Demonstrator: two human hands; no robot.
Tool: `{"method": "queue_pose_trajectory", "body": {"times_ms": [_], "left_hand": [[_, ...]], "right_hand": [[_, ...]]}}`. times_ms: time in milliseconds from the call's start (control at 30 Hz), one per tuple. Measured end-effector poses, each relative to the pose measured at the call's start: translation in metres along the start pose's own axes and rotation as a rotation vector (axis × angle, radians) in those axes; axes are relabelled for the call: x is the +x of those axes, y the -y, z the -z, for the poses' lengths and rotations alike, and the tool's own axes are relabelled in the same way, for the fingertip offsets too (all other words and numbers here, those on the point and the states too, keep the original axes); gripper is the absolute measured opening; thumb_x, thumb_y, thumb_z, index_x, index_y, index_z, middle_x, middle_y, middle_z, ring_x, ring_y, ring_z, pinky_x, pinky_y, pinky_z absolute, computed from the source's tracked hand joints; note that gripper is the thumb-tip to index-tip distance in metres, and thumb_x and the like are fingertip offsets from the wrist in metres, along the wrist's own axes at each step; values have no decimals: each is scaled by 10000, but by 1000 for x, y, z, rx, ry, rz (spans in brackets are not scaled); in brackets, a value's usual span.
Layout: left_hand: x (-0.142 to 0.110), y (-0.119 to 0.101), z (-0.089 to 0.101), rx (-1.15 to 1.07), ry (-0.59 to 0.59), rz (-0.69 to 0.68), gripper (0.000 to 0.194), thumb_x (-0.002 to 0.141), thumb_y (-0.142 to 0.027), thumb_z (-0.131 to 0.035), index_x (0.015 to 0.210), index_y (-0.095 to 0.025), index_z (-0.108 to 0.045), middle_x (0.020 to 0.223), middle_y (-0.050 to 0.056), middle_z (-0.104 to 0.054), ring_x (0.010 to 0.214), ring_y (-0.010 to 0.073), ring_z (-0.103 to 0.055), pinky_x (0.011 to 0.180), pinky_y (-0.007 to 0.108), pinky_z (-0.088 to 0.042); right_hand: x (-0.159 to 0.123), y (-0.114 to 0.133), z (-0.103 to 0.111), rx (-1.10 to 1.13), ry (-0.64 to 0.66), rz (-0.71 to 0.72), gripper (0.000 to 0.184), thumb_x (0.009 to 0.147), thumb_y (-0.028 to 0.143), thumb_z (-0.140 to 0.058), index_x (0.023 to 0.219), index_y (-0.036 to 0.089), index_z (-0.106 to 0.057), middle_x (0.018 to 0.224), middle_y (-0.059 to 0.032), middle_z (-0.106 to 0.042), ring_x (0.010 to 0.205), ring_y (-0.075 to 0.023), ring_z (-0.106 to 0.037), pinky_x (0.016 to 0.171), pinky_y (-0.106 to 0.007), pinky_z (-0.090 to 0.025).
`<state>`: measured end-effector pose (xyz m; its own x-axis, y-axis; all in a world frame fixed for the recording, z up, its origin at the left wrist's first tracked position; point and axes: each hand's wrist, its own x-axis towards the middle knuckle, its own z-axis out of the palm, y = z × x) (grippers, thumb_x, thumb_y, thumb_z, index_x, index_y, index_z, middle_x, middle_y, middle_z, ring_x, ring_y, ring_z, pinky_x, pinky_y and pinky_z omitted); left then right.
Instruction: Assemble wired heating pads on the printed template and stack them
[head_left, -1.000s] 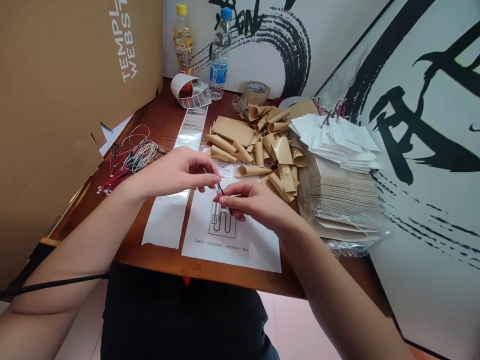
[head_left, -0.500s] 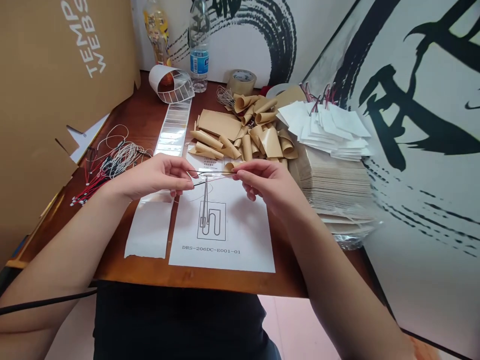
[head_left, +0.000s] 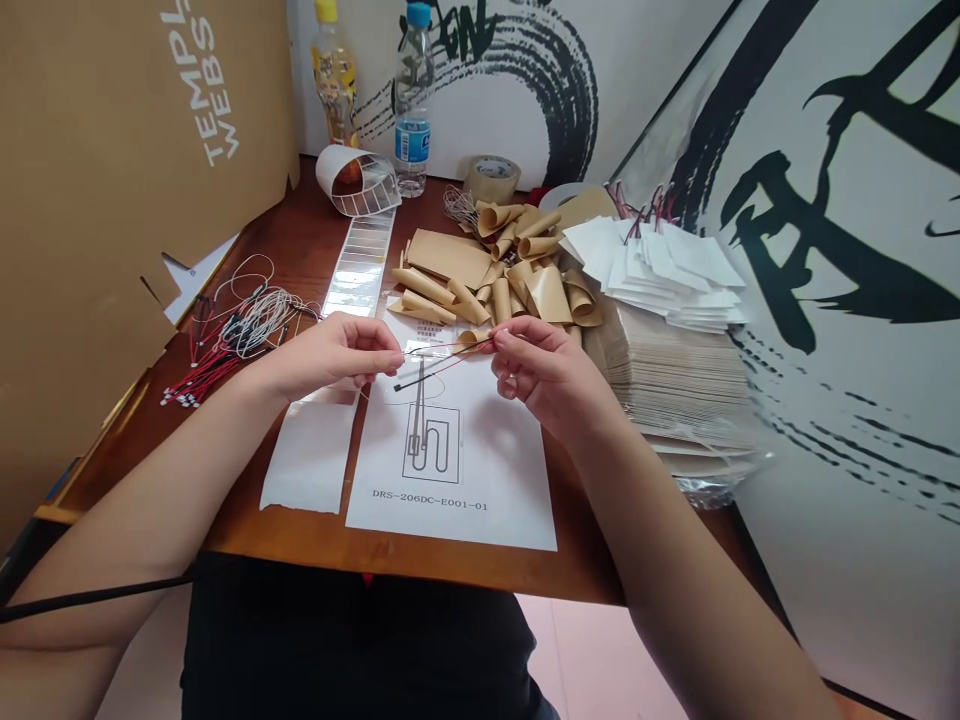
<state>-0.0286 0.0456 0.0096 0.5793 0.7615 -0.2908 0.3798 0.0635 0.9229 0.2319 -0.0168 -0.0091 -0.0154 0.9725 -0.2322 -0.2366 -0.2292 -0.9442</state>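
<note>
My right hand (head_left: 534, 362) pinches a thin red and black wire lead (head_left: 442, 370) between thumb and forefinger. The lead's black tip hangs free, pointing left over the printed sheet (head_left: 510, 470). My left hand (head_left: 364, 350) is closed, its thumb and fingertips on a fine strand running across from the right hand. A thin pale loop of the wire dangles below, above the sheet. That sheet lies flat under both hands, showing a line drawing and the print DRS-206DC-E001-01. Left of my left forearm lies a bundle of red, black and white wires (head_left: 240, 330).
Curled brown paper pieces (head_left: 517, 285) lie behind my hands. At right stands a stack of flat sheets (head_left: 675, 370) topped by white pads (head_left: 660, 265) with wires. A label strip (head_left: 356, 265), tape roll (head_left: 491, 180), two bottles (head_left: 412, 120) and a cardboard box (head_left: 142, 200) surround the desk.
The lead's black tip has left my left fingers and now hangs free from my right hand. My left hand holds a fine strand. The whole view has shifted slightly.
</note>
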Motion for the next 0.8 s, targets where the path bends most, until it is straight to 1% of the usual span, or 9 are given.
{"method": "queue_pose_trajectory", "body": {"times_ms": [133,267,367,433,500,567,600,700,800], "left_hand": [[-1,1,2,-39,28,-20,202,839,-396,-793,806,-217,-707,737,-3,-650,592,85,-568,546,229,-496],[-3,0,3,-115,161,20,219,885,-420,-756,844,-206,-733,830,23,-683,639,93,-615,553,214,-526],[-5,0,3,-167,258,66,214,891,-405,-751,929,-194,-752,880,38,-708,666,102,-634,550,207,-557],[-6,1,2,-194,345,84,222,882,-367,-754,1020,-194,-765,935,54,-740,699,112,-658,558,203,-580],[-8,1,2,-205,470,107,288,867,-340,-762,1120,-203,-770,1009,71,-770,774,140,-699,608,217,-617],[-9,1,2,-213,587,120,353,867,-357,-769,1192,-219,-767,1066,81,-789,859,168,-732,688,237,-646],[-10,1,2,-220,618,117,364,873,-375,-771,1205,-226,-768,1079,81,-795,885,174,-741,725,243,-651],[-10,3,3,-247,615,87,338,884,-416,-777,1173,-241,-786,1073,68,-810,896,169,-759,767,227,-642],[-8,4,4,-231,624,92,305,891,-433,-775,1123,-238,-804,1056,65,-816,877,160,-765,781,220,-637]], "right_hand": [[0,0,0,62,26,-41,451,563,443,-959,813,233,-648,820,12,-731,581,-72,-485,468,-208,-342],[0,-1,0,142,73,-126,428,547,391,-978,820,221,-696,835,14,-741,562,-54,-485,459,-195,-344],[0,-3,-1,127,78,-119,419,559,407,-969,825,212,-710,832,0,-750,543,-55,-481,448,-198,-349],[1,-4,-2,116,72,-107,418,558,406,-967,819,204,-711,818,-4,-748,540,-56,-484,445,-195,-351],[1,-4,-2,118,68,-98,402,560,381,-963,820,201,-714,809,-3,-741,547,-60,-489,448,-195,-349],[0,-3,-3,145,90,-99,371,574,355,-948,822,201,-719,795,3,-726,546,-61,-475,447,-203,-338],[0,-3,-3,169,112,-105,355,582,347,-940,818,202,-719,784,11,-712,541,-59,-461,447,-208,-329],[-3,0,-5,254,185,-134,314,602,337,-922,786,203,-706,747,36,-655,535,-56,-426,443,-213,-302],[-6,2,-7,317,228,-168,259,650,318,-888,767,212,-684,736,43,-605,554,-65,-413,447,-216,-286]]}}
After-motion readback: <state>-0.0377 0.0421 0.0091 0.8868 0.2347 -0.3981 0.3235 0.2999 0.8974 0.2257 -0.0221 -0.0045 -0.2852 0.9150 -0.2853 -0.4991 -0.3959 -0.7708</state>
